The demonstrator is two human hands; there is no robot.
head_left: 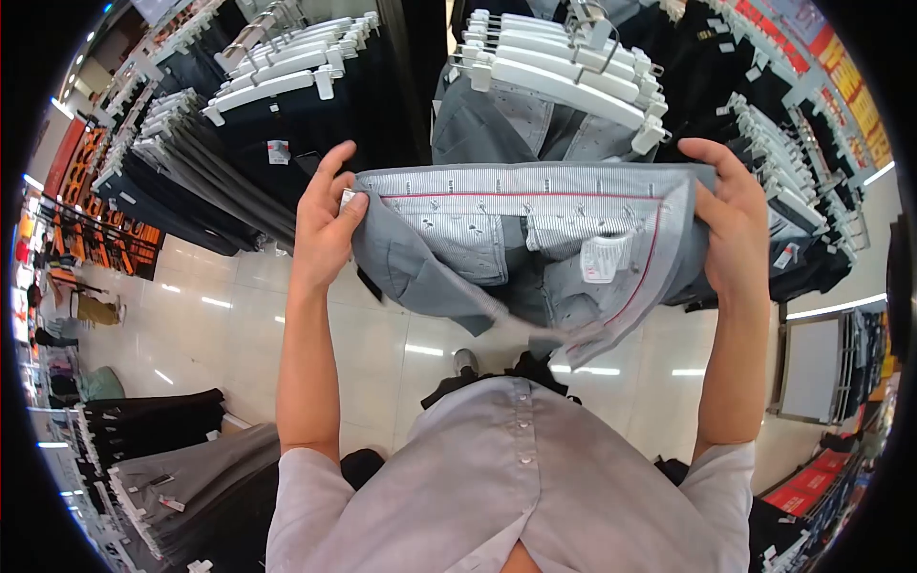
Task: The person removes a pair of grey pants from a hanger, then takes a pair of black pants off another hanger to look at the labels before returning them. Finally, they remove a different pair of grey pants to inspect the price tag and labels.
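Note:
Grey trousers [411, 272] hang between my two hands, their waistband stretched wide so that the striped lining shows. A red line of piping runs along the inside of the band, and a white care label [604, 260] is sewn in at the right. My left hand [328, 215] grips the left end of the waistband, thumb on the near side, beside a small white tag. At the other end, my right hand [734, 212] is closed on the waistband with its index finger raised. The lower legs of the trousers are hidden.
Straight ahead, white hangers [564, 86] carry more grey trousers on a rack. Dark trousers [287, 134] hang to the left of it, and further racks stand on both sides. Behind at lower left are grey trousers [205, 477] on another rack. Pale tiled floor [229, 315] shows below.

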